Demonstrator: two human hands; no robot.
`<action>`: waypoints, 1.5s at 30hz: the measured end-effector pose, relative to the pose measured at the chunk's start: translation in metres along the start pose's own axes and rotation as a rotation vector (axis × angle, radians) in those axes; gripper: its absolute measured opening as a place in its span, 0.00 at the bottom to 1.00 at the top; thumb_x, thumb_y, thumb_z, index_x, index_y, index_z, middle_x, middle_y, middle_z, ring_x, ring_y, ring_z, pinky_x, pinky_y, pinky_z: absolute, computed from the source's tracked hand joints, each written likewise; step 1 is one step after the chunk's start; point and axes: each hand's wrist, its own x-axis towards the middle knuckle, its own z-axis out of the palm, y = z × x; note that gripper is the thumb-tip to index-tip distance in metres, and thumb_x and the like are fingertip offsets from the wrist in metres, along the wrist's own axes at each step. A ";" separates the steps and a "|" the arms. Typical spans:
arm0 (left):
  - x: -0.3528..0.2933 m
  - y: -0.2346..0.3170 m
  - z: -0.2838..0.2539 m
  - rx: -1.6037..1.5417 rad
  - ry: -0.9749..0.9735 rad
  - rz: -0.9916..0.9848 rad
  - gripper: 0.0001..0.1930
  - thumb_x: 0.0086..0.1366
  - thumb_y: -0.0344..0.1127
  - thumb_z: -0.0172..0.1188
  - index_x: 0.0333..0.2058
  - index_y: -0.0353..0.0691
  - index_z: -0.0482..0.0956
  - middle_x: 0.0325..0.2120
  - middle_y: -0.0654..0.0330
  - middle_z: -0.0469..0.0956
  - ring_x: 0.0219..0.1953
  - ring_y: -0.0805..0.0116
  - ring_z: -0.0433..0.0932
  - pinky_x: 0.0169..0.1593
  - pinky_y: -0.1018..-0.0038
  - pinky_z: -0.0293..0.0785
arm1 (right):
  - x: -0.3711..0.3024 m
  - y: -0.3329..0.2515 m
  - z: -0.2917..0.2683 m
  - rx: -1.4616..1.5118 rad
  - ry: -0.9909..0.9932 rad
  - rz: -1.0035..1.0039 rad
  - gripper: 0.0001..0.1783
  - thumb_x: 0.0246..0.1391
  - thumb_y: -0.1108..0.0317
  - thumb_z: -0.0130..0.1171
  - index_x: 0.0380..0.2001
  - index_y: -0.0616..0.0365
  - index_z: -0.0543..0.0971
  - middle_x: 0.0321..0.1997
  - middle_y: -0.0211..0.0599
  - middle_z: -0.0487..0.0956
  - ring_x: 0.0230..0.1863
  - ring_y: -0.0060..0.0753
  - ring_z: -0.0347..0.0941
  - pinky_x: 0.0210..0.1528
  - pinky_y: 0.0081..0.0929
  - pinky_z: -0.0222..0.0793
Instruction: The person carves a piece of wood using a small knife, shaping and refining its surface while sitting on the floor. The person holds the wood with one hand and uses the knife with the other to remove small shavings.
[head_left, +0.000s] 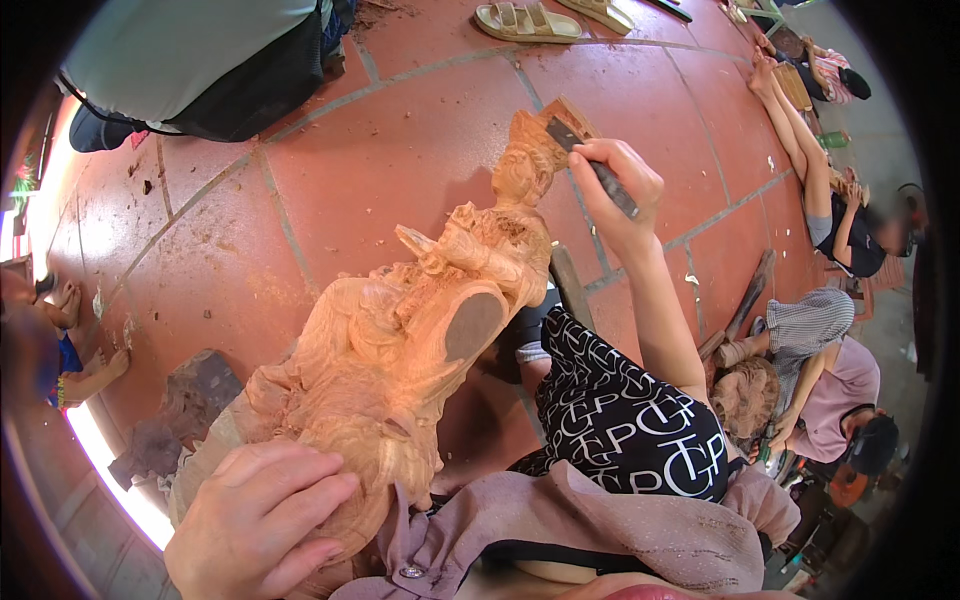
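A carved wooden statue of a figure leans slantwise in front of me, its broad base near my body and its head pointing away to the upper right. My left hand grips the rounded wood at the base, fingers curved over it and thumb apart below. A dark grey flat strip is pinched in my right hand; its far end touches the headpiece of the statue. Whether the strip is folded sandpaper or a tool, I cannot tell. A smooth, dark oval patch shows on the statue's side.
Red floor tiles with wood crumbs surround me. Dark rough wood chunks lie at the left. Ahead stand a padded seat and sandals. At the right, a person sits by a wood piece; others sit farther off.
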 end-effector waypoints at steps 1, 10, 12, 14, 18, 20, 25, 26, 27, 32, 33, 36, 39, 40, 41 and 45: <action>0.001 0.000 0.000 0.001 -0.001 0.004 0.27 0.45 0.38 0.69 0.45 0.34 0.77 0.45 0.49 0.76 0.47 0.48 0.75 0.49 0.59 0.71 | 0.003 0.002 0.004 0.009 -0.016 -0.018 0.03 0.48 0.77 0.61 0.27 0.63 0.78 0.27 0.40 0.79 0.28 0.34 0.77 0.32 0.27 0.72; 0.003 0.000 -0.002 0.007 -0.020 0.000 0.27 0.45 0.38 0.69 0.46 0.35 0.77 0.46 0.49 0.76 0.47 0.48 0.75 0.49 0.59 0.71 | 0.022 -0.005 0.001 -0.007 -0.201 0.063 0.03 0.47 0.77 0.59 0.26 0.62 0.75 0.24 0.41 0.75 0.25 0.37 0.73 0.29 0.28 0.68; 0.003 0.001 -0.002 0.011 -0.020 0.000 0.27 0.46 0.38 0.68 0.46 0.35 0.76 0.46 0.49 0.76 0.47 0.48 0.75 0.49 0.59 0.71 | 0.024 -0.004 0.003 0.014 -0.201 0.053 0.03 0.47 0.76 0.59 0.26 0.62 0.75 0.24 0.41 0.75 0.25 0.37 0.73 0.29 0.29 0.68; 0.001 0.002 -0.002 0.008 -0.018 -0.006 0.27 0.46 0.38 0.68 0.46 0.35 0.76 0.46 0.49 0.76 0.47 0.48 0.75 0.49 0.59 0.71 | 0.027 0.005 0.016 0.071 -0.191 -0.006 0.03 0.47 0.75 0.59 0.25 0.62 0.75 0.23 0.41 0.75 0.24 0.36 0.72 0.28 0.29 0.67; -0.002 -0.004 0.005 -0.024 0.023 0.032 0.26 0.48 0.38 0.68 0.47 0.35 0.76 0.45 0.50 0.76 0.47 0.49 0.75 0.49 0.60 0.71 | 0.020 0.003 0.003 0.028 -0.247 0.034 0.02 0.46 0.75 0.59 0.25 0.61 0.75 0.21 0.40 0.74 0.22 0.35 0.71 0.26 0.29 0.66; 0.008 -0.011 0.005 -0.036 0.024 0.081 0.25 0.52 0.40 0.65 0.48 0.36 0.75 0.45 0.50 0.76 0.47 0.49 0.75 0.50 0.61 0.71 | -0.002 0.000 -0.032 -0.099 -0.247 0.084 0.02 0.46 0.75 0.60 0.24 0.60 0.76 0.20 0.40 0.73 0.21 0.33 0.70 0.25 0.28 0.65; -0.003 -0.006 0.001 -0.040 0.092 0.055 0.23 0.56 0.39 0.62 0.49 0.35 0.74 0.42 0.51 0.77 0.44 0.50 0.75 0.49 0.61 0.71 | -0.082 -0.013 -0.088 -0.035 -0.269 0.353 0.06 0.49 0.73 0.62 0.23 0.62 0.77 0.17 0.31 0.72 0.20 0.15 0.65 0.22 0.21 0.59; -0.002 -0.009 0.003 -0.029 0.099 0.059 0.23 0.56 0.38 0.62 0.49 0.34 0.74 0.41 0.50 0.77 0.44 0.50 0.75 0.49 0.61 0.71 | -0.101 -0.019 -0.104 -0.054 -0.331 0.459 0.05 0.50 0.73 0.62 0.23 0.62 0.77 0.17 0.30 0.72 0.20 0.14 0.64 0.22 0.21 0.58; -0.015 -0.003 0.002 -0.006 0.108 0.002 0.22 0.56 0.37 0.61 0.49 0.33 0.75 0.41 0.50 0.76 0.43 0.50 0.75 0.48 0.62 0.71 | -0.124 -0.016 -0.097 0.055 -0.346 0.560 0.05 0.50 0.73 0.63 0.25 0.63 0.78 0.18 0.29 0.73 0.20 0.13 0.63 0.21 0.21 0.58; -0.001 -0.002 0.011 -0.045 0.187 0.045 0.20 0.56 0.35 0.60 0.46 0.31 0.76 0.37 0.48 0.77 0.39 0.51 0.76 0.46 0.65 0.72 | -0.208 -0.038 -0.166 0.065 -0.236 0.525 0.04 0.50 0.74 0.60 0.29 0.65 0.79 0.22 0.27 0.78 0.23 0.15 0.68 0.25 0.21 0.63; -0.004 0.008 0.009 -0.032 0.208 0.009 0.19 0.56 0.35 0.60 0.46 0.31 0.76 0.36 0.48 0.77 0.39 0.52 0.76 0.45 0.65 0.72 | -0.229 -0.037 -0.166 0.098 -0.160 0.546 0.04 0.50 0.74 0.59 0.29 0.65 0.79 0.23 0.27 0.78 0.24 0.15 0.69 0.25 0.21 0.64; 0.001 -0.004 0.016 0.059 0.347 0.030 0.17 0.55 0.33 0.59 0.43 0.32 0.77 0.35 0.49 0.77 0.37 0.55 0.77 0.44 0.67 0.73 | -0.281 -0.034 -0.186 0.066 0.095 0.622 0.05 0.50 0.75 0.58 0.30 0.65 0.79 0.24 0.28 0.79 0.25 0.16 0.70 0.26 0.22 0.65; 0.004 -0.015 0.024 0.334 0.508 -0.048 0.14 0.55 0.32 0.59 0.41 0.33 0.78 0.34 0.49 0.78 0.35 0.55 0.78 0.42 0.67 0.74 | -0.333 -0.008 -0.195 -0.028 0.245 0.697 0.05 0.50 0.76 0.57 0.30 0.66 0.79 0.25 0.28 0.80 0.26 0.17 0.72 0.27 0.22 0.67; 0.004 -0.017 0.026 0.440 0.571 -0.082 0.14 0.55 0.31 0.59 0.40 0.33 0.78 0.33 0.49 0.79 0.35 0.55 0.78 0.42 0.67 0.74 | -0.345 -0.004 -0.208 -0.014 0.123 0.616 0.06 0.50 0.77 0.55 0.32 0.67 0.79 0.28 0.31 0.81 0.31 0.18 0.74 0.32 0.23 0.70; 0.001 -0.014 0.025 0.481 0.589 -0.147 0.13 0.55 0.32 0.59 0.39 0.33 0.79 0.32 0.49 0.79 0.34 0.55 0.78 0.41 0.67 0.74 | -0.331 -0.035 -0.204 0.147 0.221 0.623 0.06 0.50 0.77 0.54 0.31 0.67 0.78 0.27 0.30 0.80 0.31 0.17 0.73 0.33 0.22 0.69; -0.003 -0.018 0.012 0.589 0.553 -0.262 0.14 0.54 0.36 0.61 0.37 0.34 0.81 0.29 0.49 0.80 0.33 0.54 0.80 0.40 0.65 0.75 | -0.325 -0.056 -0.207 0.129 0.258 0.551 0.04 0.48 0.78 0.51 0.27 0.66 0.75 0.21 0.27 0.73 0.27 0.14 0.66 0.32 0.17 0.63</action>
